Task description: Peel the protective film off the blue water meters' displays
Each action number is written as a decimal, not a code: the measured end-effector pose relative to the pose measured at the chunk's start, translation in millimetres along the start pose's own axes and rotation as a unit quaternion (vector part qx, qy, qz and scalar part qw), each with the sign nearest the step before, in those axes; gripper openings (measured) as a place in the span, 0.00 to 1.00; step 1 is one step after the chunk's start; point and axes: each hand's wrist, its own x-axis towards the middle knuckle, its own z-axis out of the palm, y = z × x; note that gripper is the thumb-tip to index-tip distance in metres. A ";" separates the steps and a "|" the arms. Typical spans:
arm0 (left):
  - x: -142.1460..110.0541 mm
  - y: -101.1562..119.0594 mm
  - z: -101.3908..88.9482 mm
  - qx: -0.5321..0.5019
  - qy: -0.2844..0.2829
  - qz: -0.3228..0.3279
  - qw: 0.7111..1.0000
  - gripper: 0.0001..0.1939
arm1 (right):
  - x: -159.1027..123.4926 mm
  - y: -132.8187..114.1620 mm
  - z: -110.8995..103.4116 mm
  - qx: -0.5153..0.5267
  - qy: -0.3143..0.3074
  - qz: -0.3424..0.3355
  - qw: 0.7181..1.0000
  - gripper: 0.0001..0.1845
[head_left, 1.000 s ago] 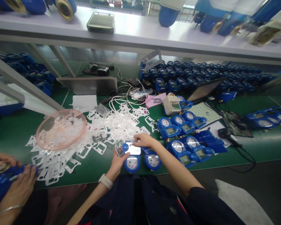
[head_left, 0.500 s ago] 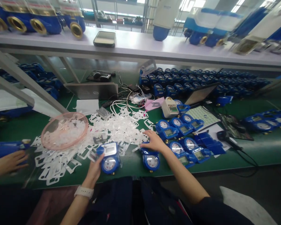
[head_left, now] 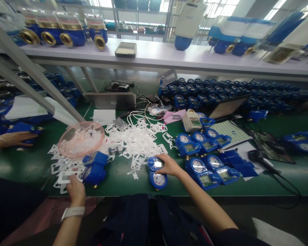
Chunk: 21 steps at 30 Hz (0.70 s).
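Note:
My left hand (head_left: 75, 190), with a white watch on the wrist, grips the near left end of a blue water meter (head_left: 95, 166). That meter lies tilted on the green table (head_left: 123, 181), just in front of the pink dish. My right hand (head_left: 170, 164) lies curled over the right side of a second blue water meter (head_left: 157, 175). Its fingertips are on that meter's small display lid. The second meter sits near the table's front edge, dial facing up.
A pink dish (head_left: 80, 138) of white plastic bits and a heap of white plastic frames (head_left: 138, 140) lie behind the meters. More blue meters (head_left: 205, 153) cluster at the right, beside a handheld scanner (head_left: 258, 156). A co-worker's hand (head_left: 14, 139) rests on a meter at far left. A laptop (head_left: 110, 100) stands behind.
My left hand has carried its meter leftward, from the middle of the table to the pink dish. My right hand has drawn the second meter a little toward the front edge.

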 end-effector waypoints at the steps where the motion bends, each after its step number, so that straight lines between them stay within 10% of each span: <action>1: -12.1 2.9 -1.1 0.001 0.008 0.037 0.999 0.18 | 6.1 -6.9 7.1 0.004 -0.006 -0.014 1.000 0.45; 4: -54.2 15.6 6.2 -0.058 -0.085 0.083 0.991 0.18 | 24.6 -27.4 27.0 0.005 -0.024 -0.044 0.999 0.45; 11: -130.3 38.2 49.5 -0.202 -0.357 -0.226 0.884 0.28 | 34.9 -54.0 34.0 -0.001 -0.037 -0.026 0.999 0.48; 16: -152.5 41.1 60.6 -0.117 -0.423 -0.169 0.883 0.25 | 18.8 -86.7 12.9 0.135 0.080 -0.070 0.985 0.15; 21: -157.1 56.6 55.3 -0.121 -0.499 -0.193 0.836 0.22 | 4.4 -99.2 11.2 0.283 0.098 -0.050 0.953 0.12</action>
